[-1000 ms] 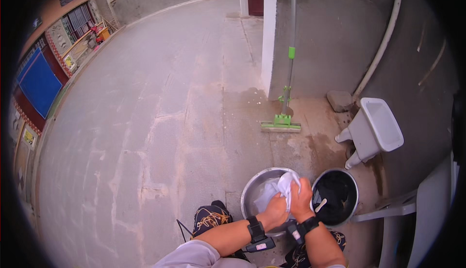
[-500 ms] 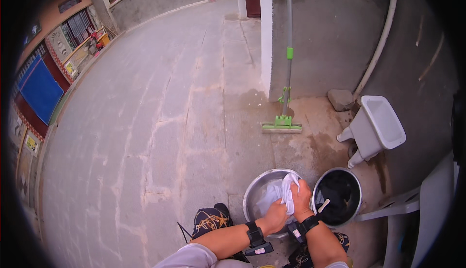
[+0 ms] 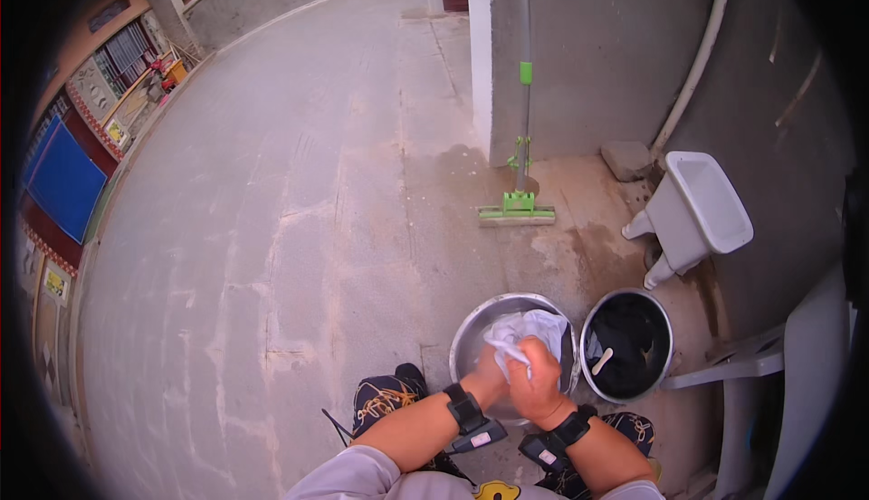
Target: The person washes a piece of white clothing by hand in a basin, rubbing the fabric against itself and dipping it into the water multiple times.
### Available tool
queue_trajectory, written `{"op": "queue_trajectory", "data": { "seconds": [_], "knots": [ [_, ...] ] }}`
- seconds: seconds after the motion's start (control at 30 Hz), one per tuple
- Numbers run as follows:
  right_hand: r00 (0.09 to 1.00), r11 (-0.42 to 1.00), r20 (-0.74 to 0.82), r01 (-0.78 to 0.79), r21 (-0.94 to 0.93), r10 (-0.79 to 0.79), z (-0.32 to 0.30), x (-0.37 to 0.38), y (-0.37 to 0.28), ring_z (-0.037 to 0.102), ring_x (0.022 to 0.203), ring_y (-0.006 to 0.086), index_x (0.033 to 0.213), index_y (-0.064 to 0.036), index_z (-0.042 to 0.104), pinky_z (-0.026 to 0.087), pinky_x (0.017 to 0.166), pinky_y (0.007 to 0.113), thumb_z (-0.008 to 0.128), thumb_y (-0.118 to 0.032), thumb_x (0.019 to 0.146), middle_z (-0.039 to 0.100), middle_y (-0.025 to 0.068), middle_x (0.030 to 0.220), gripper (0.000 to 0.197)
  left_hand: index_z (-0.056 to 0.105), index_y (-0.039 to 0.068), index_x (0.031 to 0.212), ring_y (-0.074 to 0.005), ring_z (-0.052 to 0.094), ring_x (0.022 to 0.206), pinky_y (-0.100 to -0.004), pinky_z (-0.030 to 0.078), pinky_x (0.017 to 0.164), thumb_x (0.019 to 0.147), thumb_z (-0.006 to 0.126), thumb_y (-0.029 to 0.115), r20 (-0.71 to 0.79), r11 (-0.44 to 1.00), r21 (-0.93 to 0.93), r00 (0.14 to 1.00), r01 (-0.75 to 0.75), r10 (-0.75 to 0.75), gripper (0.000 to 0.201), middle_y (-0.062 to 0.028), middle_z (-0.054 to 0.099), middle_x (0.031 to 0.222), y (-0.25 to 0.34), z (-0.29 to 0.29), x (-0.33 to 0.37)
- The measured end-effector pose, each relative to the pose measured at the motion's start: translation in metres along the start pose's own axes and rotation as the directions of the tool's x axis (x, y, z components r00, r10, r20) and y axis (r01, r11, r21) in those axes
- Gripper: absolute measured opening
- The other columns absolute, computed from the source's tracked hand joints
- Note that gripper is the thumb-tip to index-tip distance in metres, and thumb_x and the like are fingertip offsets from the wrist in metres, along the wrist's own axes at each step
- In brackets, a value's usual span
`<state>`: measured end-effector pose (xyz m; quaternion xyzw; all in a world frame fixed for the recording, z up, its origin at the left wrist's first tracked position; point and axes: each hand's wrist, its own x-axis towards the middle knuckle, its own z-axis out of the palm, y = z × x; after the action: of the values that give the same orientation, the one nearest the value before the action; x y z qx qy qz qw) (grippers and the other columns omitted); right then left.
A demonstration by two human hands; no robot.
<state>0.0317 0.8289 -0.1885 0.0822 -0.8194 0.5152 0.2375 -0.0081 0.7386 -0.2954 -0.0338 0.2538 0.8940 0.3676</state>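
Both hands, left and right, are clenched on a bunched white cloth over the metal basin; it looks soft, probably wet-heavy, best gripped by its gathered folds.

Your left hand and right hand are bunched together on a white cloth over the metal basin (fingers closed around the fabric). Just beside it sits a dark bucket; a green mop leans against the wall.

Dark bucket just beside basin
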Motion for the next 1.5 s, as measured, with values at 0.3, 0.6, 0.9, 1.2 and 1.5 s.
{"op": "queue_trajectory", "data": {
  "seconds": [0.3, 0.6, 0.9, 1.2, 1.5],
  "knots": [
    [0.963, 0.951, -0.092, -0.264, -0.162, 0.252, -0.005, 0.005, 0.064, 0.053, 0.074, 0.0412, 0.084, 0.0004, 0.050, 0.043, 0.065, 0.042, 0.053, -0.012, 0.085, 0.053, 0.0246, 0.078, 0.013, 0.057, 0.005, 0.104, -0.0277, 0.058, 0.094, -0.0391, 0.045, 0.083, 0.088, 0.046, 0.013, 0.221, 0.059, 0.968, 0.944, -0.242, 0.247, 0.021, -0.0107, 0.061, 0.102, 0.002, 0.031, -0.011],
    [0.806, 0.809, -0.076, -0.585, 0.054, 0.587, -0.034, 0.021, 0.099, 0.062, 0.072, 0.0279, 0.098, 0.0000, 0.058, 0.049, 0.069, 0.033, 0.054, -0.009, 0.086, 0.061, 0.0145, 0.080, 0.016, 0.053, -0.001, 0.112, -0.0290, 0.059, 0.097, -0.0371, 0.045, 0.087, 0.080, 0.057, 0.011, 0.268, 0.141, 0.949, 0.956, -0.283, 0.119, 0.034, -0.0147, 0.060, 0.108, 0.006, 0.049, -0.014],
    [0.641, 0.202, 0.175, -0.471, 0.859, 0.748, -0.084, 0.038, 0.068, 0.061, 0.088, 0.0168, 0.108, -0.0021, 0.057, 0.049, 0.076, 0.029, 0.058, -0.012, 0.086, 0.062, 0.0066, 0.098, 0.024, 0.029, -0.003, 0.136, -0.0298, 0.055, 0.108, -0.0395, 0.043, 0.092, 0.086, 0.048, 0.015, -0.531, 0.841, 0.459, 0.848, 0.288, -0.001, 0.057, -0.0188, 0.044, 0.130, 0.046, 0.073, -0.016],
    [0.697, -0.003, 0.502, -0.583, 0.812, 0.512, -0.058, 0.026, 0.042, 0.059, 0.099, 0.0216, 0.114, 0.0006, 0.051, 0.051, 0.079, 0.041, 0.046, -0.024, 0.095, 0.059, 0.0107, 0.101, 0.032, 0.041, 0.002, 0.132, -0.0174, 0.050, 0.114, -0.0300, 0.036, 0.099, 0.081, 0.060, 0.000, 0.121, 0.475, 0.829, 0.924, -0.294, 0.362, 0.054, -0.0091, 0.052, 0.125, 0.022, 0.065, -0.010],
    [0.692, 0.568, 0.202, -0.697, 0.438, 0.694, -0.065, 0.020, 0.058, 0.057, 0.101, 0.0183, 0.119, 0.0000, 0.051, 0.048, 0.082, 0.034, 0.056, -0.023, 0.090, 0.061, 0.0085, 0.105, 0.038, 0.053, 0.001, 0.118, -0.0174, 0.056, 0.104, -0.0309, 0.041, 0.092, 0.088, 0.053, 0.007, -0.083, 0.933, 0.331, 0.980, -0.143, 0.180, 0.031, -0.0074, 0.060, 0.114, 0.040, 0.089, -0.015]
  ]
}}
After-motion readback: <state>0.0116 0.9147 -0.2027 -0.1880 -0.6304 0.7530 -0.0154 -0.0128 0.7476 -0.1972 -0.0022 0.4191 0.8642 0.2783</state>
